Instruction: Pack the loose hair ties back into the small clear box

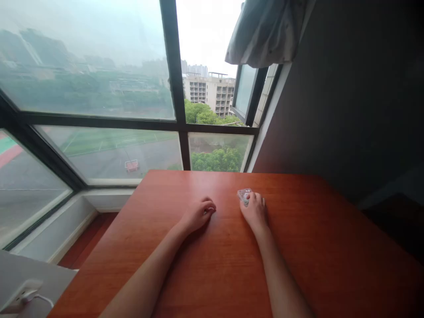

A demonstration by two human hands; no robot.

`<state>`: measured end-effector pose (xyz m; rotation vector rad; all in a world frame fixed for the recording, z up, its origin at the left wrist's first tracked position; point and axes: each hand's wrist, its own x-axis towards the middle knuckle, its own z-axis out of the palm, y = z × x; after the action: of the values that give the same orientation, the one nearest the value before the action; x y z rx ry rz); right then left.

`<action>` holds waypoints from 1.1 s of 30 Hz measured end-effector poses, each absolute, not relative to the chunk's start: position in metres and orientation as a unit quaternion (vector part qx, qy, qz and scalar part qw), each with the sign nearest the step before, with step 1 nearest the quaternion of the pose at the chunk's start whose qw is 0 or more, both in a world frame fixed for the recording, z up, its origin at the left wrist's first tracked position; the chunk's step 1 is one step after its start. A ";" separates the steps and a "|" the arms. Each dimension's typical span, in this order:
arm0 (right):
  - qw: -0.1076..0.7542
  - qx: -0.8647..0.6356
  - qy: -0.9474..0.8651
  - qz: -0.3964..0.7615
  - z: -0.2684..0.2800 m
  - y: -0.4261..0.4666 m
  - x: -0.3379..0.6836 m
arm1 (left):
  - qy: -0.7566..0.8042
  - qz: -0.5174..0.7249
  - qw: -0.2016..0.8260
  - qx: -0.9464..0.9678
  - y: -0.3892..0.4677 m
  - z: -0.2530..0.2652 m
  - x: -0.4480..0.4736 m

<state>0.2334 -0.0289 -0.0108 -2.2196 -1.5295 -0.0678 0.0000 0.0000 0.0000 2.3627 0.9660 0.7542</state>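
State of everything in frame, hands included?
Left hand: fingers curled, contents unclear
Right hand: touching clear patterned item, exact grip unclear
Clear patterned item: partly covered by right hand
Window sash: swung open
Curtain: bunched, hanging
White plug: in wall socket

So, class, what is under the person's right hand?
Part of a small, clear object shows past the right hand. The hand hides the rest of it, and the table directly beneath.
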 end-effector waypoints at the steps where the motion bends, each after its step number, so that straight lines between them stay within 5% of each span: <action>1: 0.222 -0.796 -0.563 -0.020 -0.009 -0.030 0.228 | 0.358 0.273 0.228 0.863 0.000 0.000 0.000; 7: 0.257 -0.721 -0.639 0.067 -0.002 -0.042 0.179 | 0.389 0.238 0.174 0.872 -0.004 -0.001 0.000; 22: 0.262 -0.655 -0.687 0.173 0.013 -0.052 0.164 | 0.274 0.341 0.482 0.759 -0.003 -0.006 0.011; 33: 0.266 -0.634 -0.700 0.190 0.012 -0.051 0.169 | 0.252 0.337 0.565 0.710 -0.003 -0.007 0.011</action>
<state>0.1694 -0.0505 0.0121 -1.7128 -1.8913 0.5141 0.0106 -0.0025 -0.0073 1.6695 0.5933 0.7923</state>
